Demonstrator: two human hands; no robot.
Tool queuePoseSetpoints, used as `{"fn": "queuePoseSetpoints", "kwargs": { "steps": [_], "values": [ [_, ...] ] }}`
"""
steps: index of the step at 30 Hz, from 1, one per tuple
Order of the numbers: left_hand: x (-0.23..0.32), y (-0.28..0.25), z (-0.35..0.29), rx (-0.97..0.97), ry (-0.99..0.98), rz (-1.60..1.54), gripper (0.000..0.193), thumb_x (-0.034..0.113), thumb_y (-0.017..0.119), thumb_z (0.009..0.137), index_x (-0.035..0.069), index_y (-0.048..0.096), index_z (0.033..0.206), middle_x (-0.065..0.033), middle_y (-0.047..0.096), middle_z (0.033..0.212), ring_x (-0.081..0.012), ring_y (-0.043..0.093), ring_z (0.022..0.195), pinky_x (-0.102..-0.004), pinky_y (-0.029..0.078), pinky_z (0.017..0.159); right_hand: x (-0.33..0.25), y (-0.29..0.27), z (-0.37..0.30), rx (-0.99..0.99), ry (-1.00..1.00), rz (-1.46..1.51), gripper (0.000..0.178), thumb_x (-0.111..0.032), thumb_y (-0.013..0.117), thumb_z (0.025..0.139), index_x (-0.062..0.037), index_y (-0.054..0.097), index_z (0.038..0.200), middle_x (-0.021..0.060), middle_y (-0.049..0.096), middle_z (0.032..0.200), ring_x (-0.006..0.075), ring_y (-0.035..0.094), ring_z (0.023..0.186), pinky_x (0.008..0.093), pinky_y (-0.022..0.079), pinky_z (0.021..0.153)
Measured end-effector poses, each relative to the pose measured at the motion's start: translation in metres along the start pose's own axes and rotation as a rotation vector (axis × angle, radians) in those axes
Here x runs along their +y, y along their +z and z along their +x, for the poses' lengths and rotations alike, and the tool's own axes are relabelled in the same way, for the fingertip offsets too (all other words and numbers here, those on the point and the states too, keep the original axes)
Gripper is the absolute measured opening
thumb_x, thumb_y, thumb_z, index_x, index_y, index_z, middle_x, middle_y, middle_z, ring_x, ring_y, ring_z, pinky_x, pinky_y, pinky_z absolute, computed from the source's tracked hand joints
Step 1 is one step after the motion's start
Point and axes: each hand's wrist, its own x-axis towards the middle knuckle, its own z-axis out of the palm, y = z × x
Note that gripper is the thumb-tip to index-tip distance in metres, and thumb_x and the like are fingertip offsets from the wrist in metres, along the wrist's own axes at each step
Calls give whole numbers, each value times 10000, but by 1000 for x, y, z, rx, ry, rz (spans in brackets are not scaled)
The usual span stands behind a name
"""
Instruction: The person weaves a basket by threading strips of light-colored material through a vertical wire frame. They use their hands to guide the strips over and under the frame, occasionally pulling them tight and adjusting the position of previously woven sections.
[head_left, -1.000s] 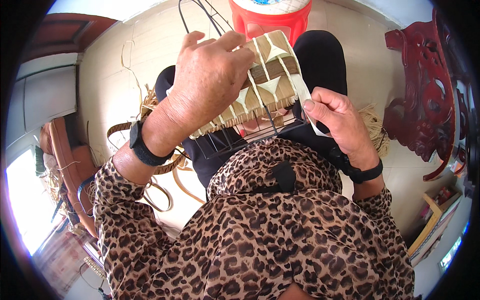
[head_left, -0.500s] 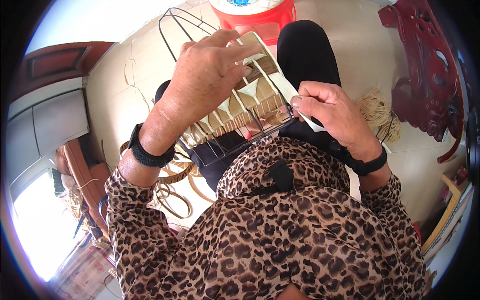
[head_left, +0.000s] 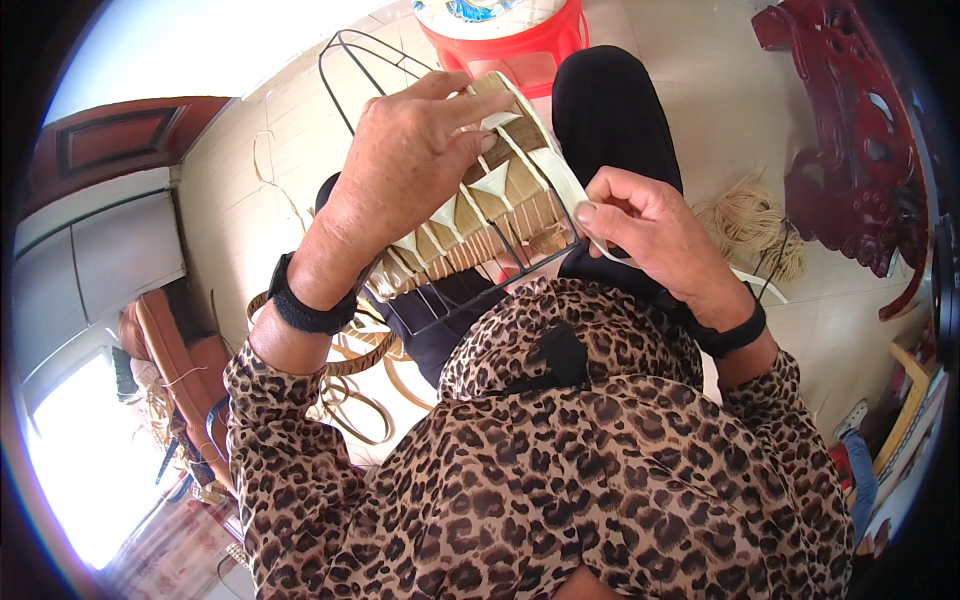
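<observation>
A partly woven basket [head_left: 468, 247] with a black wire frame rests tilted across my lap. Tan strips wrap its side, with pale triangular pieces and cords running over them. My left hand [head_left: 415, 150] grips its upper left side, thumb and fingers pressed over the woven face. Along the right edge of the basket lies a pale flat strip [head_left: 560, 177]. My right hand [head_left: 645, 222] pinches that strip between thumb and bent fingers near the basket's lower right corner. Part of the strip curves out beneath the fingers; the hand hides some of it.
A red stool [head_left: 520, 45] with a pale top stands beyond my knees. Right of my leg lies a bundle of tan cord [head_left: 750, 225] beside dark red carved furniture [head_left: 855, 150]. Coiled strips [head_left: 355, 410] lie on the floor at my left. Something blue [head_left: 860, 475] shows far right.
My right hand has shifted slightly left with the strip, whose loose end now curves beneath the fingers instead of jutting out. My left hand keeps its hold. The view has shifted slightly.
</observation>
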Motion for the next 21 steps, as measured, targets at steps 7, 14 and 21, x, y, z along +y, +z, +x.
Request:
{"fn": "queuePoseSetpoints", "kwargs": {
  "steps": [7,14,21],
  "values": [
    [-15,0,15,-145,-141,-460,401,121,566,902,82,516,1298,-24,608,942,-111,553,826,-251,462,776,-13,-20,-12,-161,134,-137,153,-147,564,885,-9,534,827,-39,466,672,43,404,625,220,364,560],
    [-16,11,43,-154,-461,-728,215,101,534,910,24,628,1088,3,616,729,-45,551,589,-162,431,534,9,-10,-13,-156,232,91,136,-134,522,886,-2,502,913,33,601,824,62,543,754,217,437,676],
    [-33,-2,26,7,-414,-940,214,70,541,891,47,633,1083,1,633,760,-38,568,588,-165,457,534,2,-5,-21,-190,42,-38,203,-164,530,907,4,505,1016,53,590,911,85,550,870,230,441,778]
  ]
}}
